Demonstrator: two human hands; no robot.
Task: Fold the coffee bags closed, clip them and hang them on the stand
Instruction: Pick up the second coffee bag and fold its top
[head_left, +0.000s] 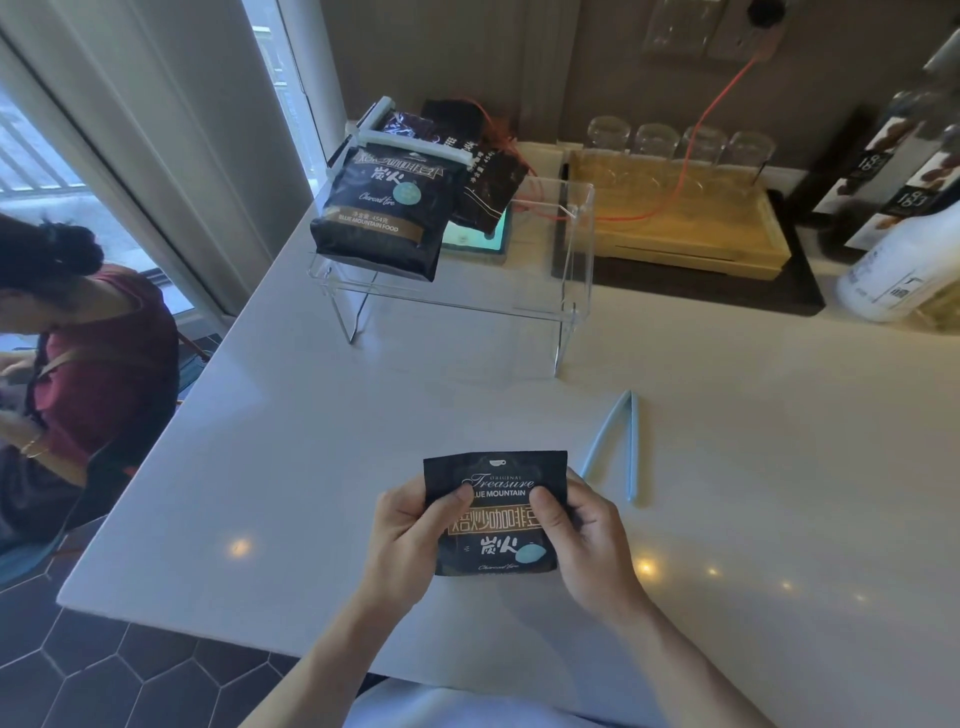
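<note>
I hold a black coffee bag (496, 540) upright over the near part of the white counter. My left hand (410, 540) grips its left edge and my right hand (587, 540) its right edge, both thumbs pressed on the front. A pale blue sealing clip (621, 441) lies open in a V on the counter just right of the bag. At the back stands a clear acrylic stand (576, 260). A larger black coffee bag (384, 213) hangs at its left end under a white clip (405, 141), with more dark bags (485, 187) behind it.
A wooden tray (691, 234) with upturned glasses (654, 140) sits on a dark mat behind the stand. An orange cable (696, 135) runs down to it. White bottles (904, 270) stand at the far right. A seated person (78, 364) is beyond the counter's left edge.
</note>
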